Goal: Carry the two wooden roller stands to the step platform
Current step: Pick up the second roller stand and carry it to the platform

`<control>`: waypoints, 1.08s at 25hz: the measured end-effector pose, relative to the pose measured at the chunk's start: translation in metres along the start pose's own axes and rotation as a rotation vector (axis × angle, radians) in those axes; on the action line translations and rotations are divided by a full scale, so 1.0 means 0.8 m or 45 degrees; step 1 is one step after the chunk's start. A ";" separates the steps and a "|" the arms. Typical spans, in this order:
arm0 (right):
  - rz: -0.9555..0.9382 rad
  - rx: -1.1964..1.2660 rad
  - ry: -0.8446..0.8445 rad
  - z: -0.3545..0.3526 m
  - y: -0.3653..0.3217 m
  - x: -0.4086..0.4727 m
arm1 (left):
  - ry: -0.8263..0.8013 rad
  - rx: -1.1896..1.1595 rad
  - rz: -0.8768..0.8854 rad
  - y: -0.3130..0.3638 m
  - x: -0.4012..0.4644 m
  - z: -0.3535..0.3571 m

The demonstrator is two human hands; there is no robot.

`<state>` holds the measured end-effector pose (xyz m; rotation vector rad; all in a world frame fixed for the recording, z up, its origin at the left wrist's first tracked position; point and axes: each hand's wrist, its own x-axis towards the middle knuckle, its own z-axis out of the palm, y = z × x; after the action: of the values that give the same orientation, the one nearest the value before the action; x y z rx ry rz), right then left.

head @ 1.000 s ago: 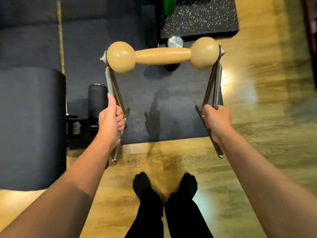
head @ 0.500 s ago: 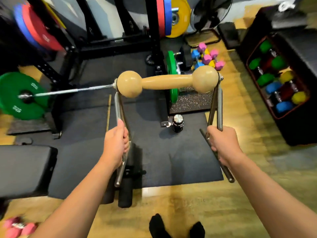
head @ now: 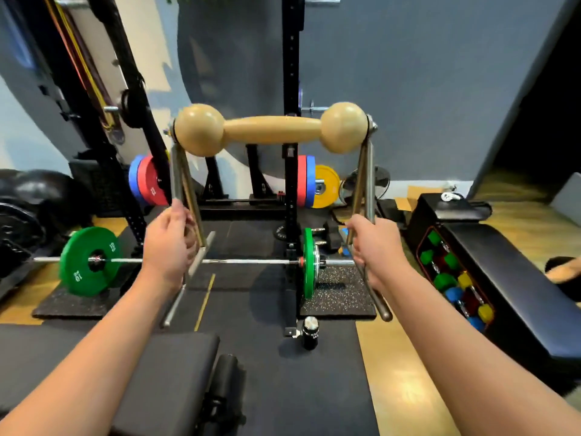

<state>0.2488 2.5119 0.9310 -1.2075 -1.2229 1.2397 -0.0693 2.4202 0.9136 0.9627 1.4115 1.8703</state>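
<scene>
- One wooden roller stand [head: 272,129] held up in the air, in front of the black rack [head: 290,73].
- Roller part level, with a round ball at each end and metal legs hanging down on both sides.
- Left hand [head: 169,247] wrapped tight around the left metal legs, grip pressed shut on them.
- Right hand [head: 375,247] wrapped tight around the right metal legs, grip pressed shut on them too.
- Foot bars of the stand poking out below both hands, not touching the floor.
- Down on the dark mat [head: 283,372]: a barbell [head: 245,262] with green plates [head: 89,261], and a small black bottle [head: 310,332] near the rack's foot.
- Black padded bench [head: 169,382] low down, close to the left arm.
- Box of bright dumbbells [head: 456,278] off to the right.
</scene>
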 end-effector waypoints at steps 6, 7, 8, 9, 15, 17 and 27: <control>-0.281 0.182 -0.199 -0.008 -0.149 -0.081 | 0.137 -0.018 0.278 0.164 -0.084 -0.007; -0.270 0.248 -0.214 -0.006 -0.166 -0.092 | 0.147 0.013 0.299 0.186 -0.094 -0.009; -0.249 0.305 -0.237 -0.001 -0.184 -0.109 | 0.175 0.050 0.314 0.214 -0.110 -0.017; -0.235 0.343 -0.258 0.005 -0.199 -0.126 | 0.201 0.087 0.323 0.240 -0.127 -0.025; -0.248 0.478 -0.457 0.072 -0.253 -0.197 | 0.367 0.170 0.431 0.361 -0.217 -0.102; -0.284 0.488 -0.548 0.106 -0.262 -0.227 | 0.439 0.212 0.476 0.391 -0.249 -0.142; -0.247 0.563 -1.010 0.300 -0.252 -0.411 | 0.862 0.450 0.560 0.457 -0.424 -0.363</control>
<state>0.0181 2.1795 1.1372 -0.2471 -1.4550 1.7919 -0.1343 1.8988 1.1514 0.8882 2.1123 2.4743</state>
